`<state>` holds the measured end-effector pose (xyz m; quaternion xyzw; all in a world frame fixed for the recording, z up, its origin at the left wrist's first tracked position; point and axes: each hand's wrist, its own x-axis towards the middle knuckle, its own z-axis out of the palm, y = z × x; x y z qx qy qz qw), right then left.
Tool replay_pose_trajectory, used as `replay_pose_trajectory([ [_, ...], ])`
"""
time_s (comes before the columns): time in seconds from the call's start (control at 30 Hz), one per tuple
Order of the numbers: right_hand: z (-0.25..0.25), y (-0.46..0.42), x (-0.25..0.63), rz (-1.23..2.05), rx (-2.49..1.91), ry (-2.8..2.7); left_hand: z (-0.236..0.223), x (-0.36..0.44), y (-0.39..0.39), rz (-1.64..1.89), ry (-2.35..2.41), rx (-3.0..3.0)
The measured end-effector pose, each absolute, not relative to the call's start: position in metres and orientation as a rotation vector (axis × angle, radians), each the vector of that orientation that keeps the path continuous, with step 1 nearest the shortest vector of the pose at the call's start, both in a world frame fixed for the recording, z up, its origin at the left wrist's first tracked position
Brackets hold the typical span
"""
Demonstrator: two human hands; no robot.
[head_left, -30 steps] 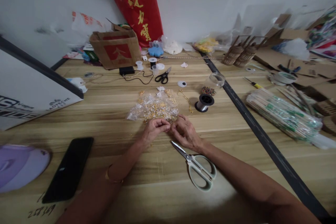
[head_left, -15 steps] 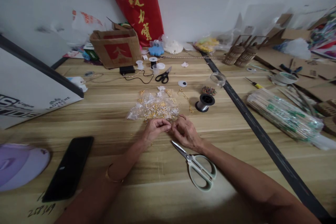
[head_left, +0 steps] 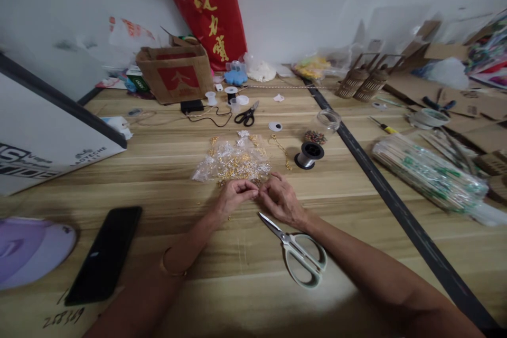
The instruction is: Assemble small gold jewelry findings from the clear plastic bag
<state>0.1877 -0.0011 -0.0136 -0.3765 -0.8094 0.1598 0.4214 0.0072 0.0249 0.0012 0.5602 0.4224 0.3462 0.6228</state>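
My left hand (head_left: pixel 235 195) and my right hand (head_left: pixel 281 200) meet fingertip to fingertip over the wooden table (head_left: pixel 178 193). Both are closed in a pinch; whatever lies between the fingers is too small to name. Just beyond them, a heap of small gold and silver jewelry findings (head_left: pixel 240 166) spreads over clear plastic bags (head_left: pixel 204 168). White-handled scissors (head_left: pixel 304 259) lie closed beside my right wrist, blades pointing at my hands. Past the right hand stand a spool of clear thread (head_left: pixel 309 156) and a thin gold chain (head_left: pixel 283 150).
A jar of colored beads (head_left: pixel 316 137) lies behind the spool. Black scissors (head_left: pixel 247 115) and a paper bag (head_left: pixel 174 74) are farther back. At left are a phone (head_left: pixel 103 256) and a white box (head_left: pixel 59 137); at right, a plastic-wrapped bundle of sticks (head_left: pixel 430 171).
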Motion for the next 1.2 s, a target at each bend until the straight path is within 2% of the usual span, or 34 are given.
replay_pose_trajectory([
  [1.2, -0.0153, 0.0007, 0.1867, 0.375, -0.890, -1.989, 0.0008, 0.0085, 0.0239, 0.861, 0.992, 1.271],
])
